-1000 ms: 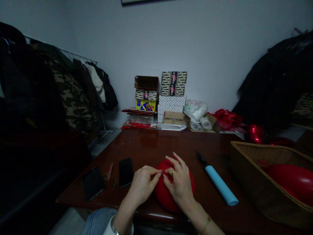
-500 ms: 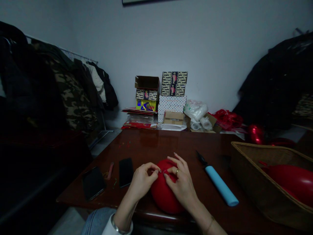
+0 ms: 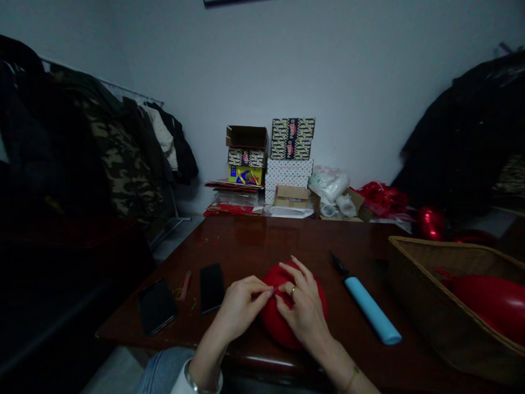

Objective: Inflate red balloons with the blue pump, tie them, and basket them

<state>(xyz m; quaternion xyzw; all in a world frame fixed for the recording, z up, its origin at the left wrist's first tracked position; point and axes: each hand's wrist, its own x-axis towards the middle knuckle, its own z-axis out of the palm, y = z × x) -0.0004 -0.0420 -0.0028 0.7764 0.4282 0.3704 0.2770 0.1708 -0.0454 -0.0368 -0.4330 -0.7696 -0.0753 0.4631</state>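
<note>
A red inflated balloon (image 3: 274,325) rests on the dark wooden table (image 3: 254,246) near its front edge. My left hand (image 3: 241,306) pinches the balloon's neck with thumb and fingertips. My right hand (image 3: 301,309), with a ring on one finger, lies over the top of the balloon and pinches the same neck from the other side. Both hands meet at the balloon's neck, and the neck itself is mostly hidden by the fingers.
A blue hand pump (image 3: 371,316) lies to the right of the balloon. A wicker basket (image 3: 414,284) at the right holds another red balloon (image 3: 490,303). Two dark phones (image 3: 211,287) (image 3: 156,306) and a pink pen (image 3: 184,284) lie at the left. Boxes (image 3: 287,164) are stacked behind the table.
Both hands keep working at the balloon's neck with small finger movements. The balloon has shifted slightly under them.
</note>
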